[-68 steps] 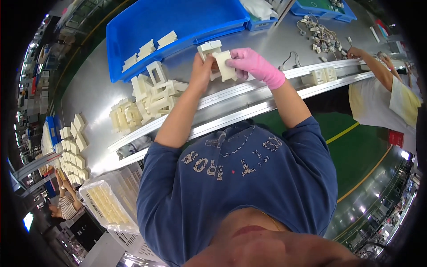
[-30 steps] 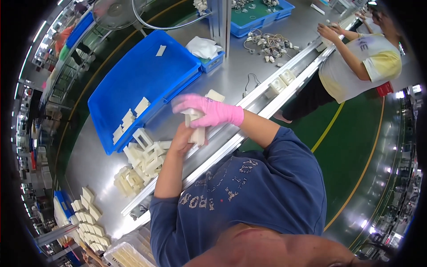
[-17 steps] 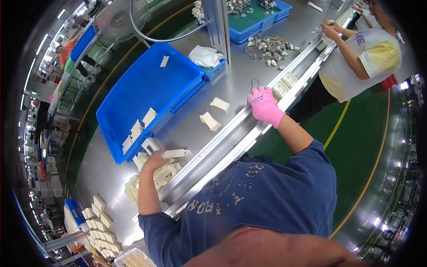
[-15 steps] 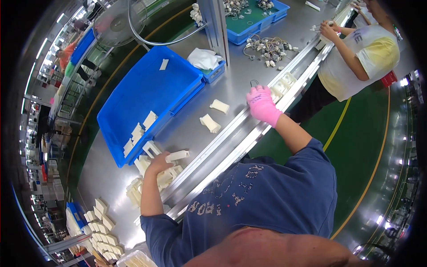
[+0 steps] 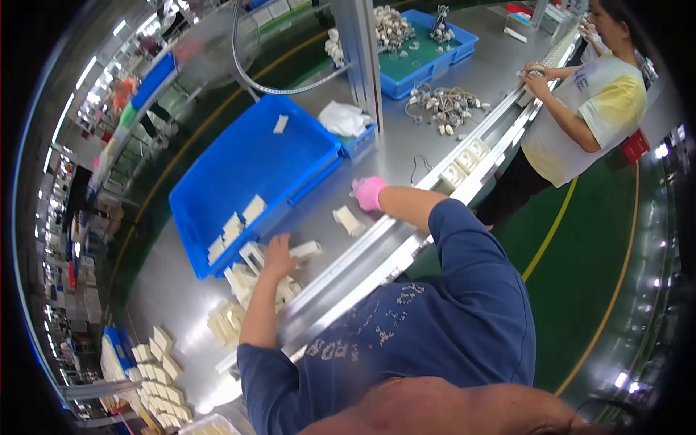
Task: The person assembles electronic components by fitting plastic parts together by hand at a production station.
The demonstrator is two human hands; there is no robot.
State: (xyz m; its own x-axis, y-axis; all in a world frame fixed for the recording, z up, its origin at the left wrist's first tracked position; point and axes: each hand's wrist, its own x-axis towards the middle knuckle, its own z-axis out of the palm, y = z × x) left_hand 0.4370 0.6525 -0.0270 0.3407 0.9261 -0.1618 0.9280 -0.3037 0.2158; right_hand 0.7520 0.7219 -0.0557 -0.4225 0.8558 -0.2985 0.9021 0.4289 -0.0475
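My bare left hand (image 5: 278, 257) is over the near edge of a pile of cream plastic housings (image 5: 243, 286), its fingers stretched out. A cream oblong housing (image 5: 306, 250) lies on the metal table just right of its thumb side. My right hand (image 5: 370, 193), in a pink glove, reaches over the conveyor rail to the tabletop. Its fingers are closed, and whatever is in them is hidden. Near it lies a small cream waisted part (image 5: 349, 220). Several white square parts (image 5: 465, 165) sit in the rail channel by my right forearm.
A large blue tray (image 5: 254, 156) with a few cream parts stands behind my hands. Beside it is a small blue bin with white cloth (image 5: 343, 119). Wired parts (image 5: 449, 107) lie farther right. A co-worker (image 5: 580, 109) works at the rail. Stacked cream parts (image 5: 163, 377) are at lower left.
My right hand has left the white parts in the rail and moved left onto the table, covering a small cream part's spot. My left hand has let go of the oblong housing.
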